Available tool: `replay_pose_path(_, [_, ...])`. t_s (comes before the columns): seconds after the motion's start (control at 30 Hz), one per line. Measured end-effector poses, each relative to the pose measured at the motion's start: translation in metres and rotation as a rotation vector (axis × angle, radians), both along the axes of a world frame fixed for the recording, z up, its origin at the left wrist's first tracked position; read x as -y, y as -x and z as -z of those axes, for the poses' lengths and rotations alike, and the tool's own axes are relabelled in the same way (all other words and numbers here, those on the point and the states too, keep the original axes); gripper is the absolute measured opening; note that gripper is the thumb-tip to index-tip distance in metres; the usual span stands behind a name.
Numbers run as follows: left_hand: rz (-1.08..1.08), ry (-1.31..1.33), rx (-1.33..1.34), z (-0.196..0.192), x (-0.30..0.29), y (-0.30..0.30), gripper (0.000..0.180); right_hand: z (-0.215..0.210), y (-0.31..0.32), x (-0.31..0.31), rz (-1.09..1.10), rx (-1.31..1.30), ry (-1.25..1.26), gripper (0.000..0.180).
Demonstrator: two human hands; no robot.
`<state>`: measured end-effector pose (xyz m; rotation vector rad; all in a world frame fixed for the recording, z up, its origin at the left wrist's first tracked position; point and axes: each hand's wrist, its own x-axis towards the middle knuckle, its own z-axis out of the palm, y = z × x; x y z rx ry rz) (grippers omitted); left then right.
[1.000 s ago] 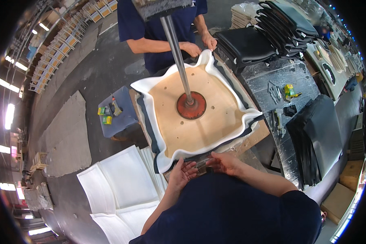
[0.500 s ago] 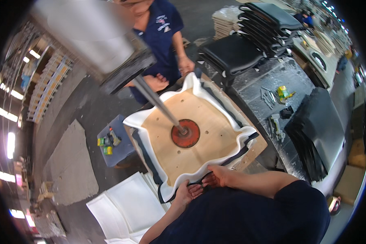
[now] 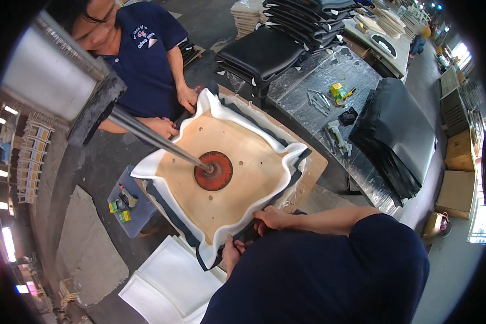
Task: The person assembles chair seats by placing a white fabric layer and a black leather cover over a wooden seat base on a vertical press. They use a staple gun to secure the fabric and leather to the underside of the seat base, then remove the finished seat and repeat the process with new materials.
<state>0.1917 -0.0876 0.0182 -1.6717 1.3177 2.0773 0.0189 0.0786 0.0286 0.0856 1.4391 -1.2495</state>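
A square plywood seat board (image 3: 248,140) lies on white foam padding (image 3: 149,164), whose edges curl up around it. Black cover material (image 3: 170,208) shows outside the foam. Pressing on the board's middle is a red disc (image 3: 225,178) at the end of a slanting metal rod (image 3: 151,137). At the near edge, my left hand (image 3: 231,255) is closed on the black cover close to the near corner. My right hand (image 3: 271,218) pinches the same edge a little farther right. Some of my fingertips are hidden behind the material.
Across the board, a co-worker's two hands (image 3: 187,99) touch the far edge. Black padded seats (image 3: 262,54) are stacked behind a metal table (image 3: 308,81) holding staple guns and black sheets (image 3: 397,135). White foam sheets (image 3: 170,275) lie at lower left, near a bluish stand (image 3: 137,221) with a tool.
The view has shifted, so the board appears farther left. My hands have gone from loosely curled at the near edge to gripping the cover. The co-worker's hands now reach the far edge.
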Motion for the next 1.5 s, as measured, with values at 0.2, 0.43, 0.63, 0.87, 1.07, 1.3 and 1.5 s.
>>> replay_pose_path(0.2, [-0.043,0.024,-0.116,-0.009,-0.012,0.003,0.067,-0.008,-0.002,-0.010,0.005,-0.118,0.011,0.059])
replay_pose_path(0.43, [-0.165,-0.288,-0.126,-0.005,0.000,0.004,0.058,-0.022,0.010,-0.026,0.076,0.135,-0.075,0.059])
replay_pose_path(0.63, [-0.063,-0.571,-0.103,-0.015,0.002,0.024,0.069,-0.021,0.026,-0.034,0.361,0.353,-0.246,0.066])
replay_pose_path(0.87, [-0.028,-0.585,-0.028,-0.017,-0.001,0.048,0.076,-0.024,0.054,-0.023,0.192,0.449,-0.348,0.096])
replay_pose_path(1.07, [-0.045,-0.510,-0.081,-0.008,-0.009,0.054,0.071,-0.004,0.074,-0.024,0.015,0.398,-0.297,0.089])
replay_pose_path(1.3, [0.028,-0.339,-0.085,-0.006,-0.018,0.034,0.067,-0.014,0.054,-0.034,0.013,0.030,-0.179,0.067])
replay_pose_path(1.5, [0.046,-0.240,-0.221,-0.009,-0.026,0.027,0.066,-0.005,0.043,-0.044,0.087,-0.099,-0.087,0.063])
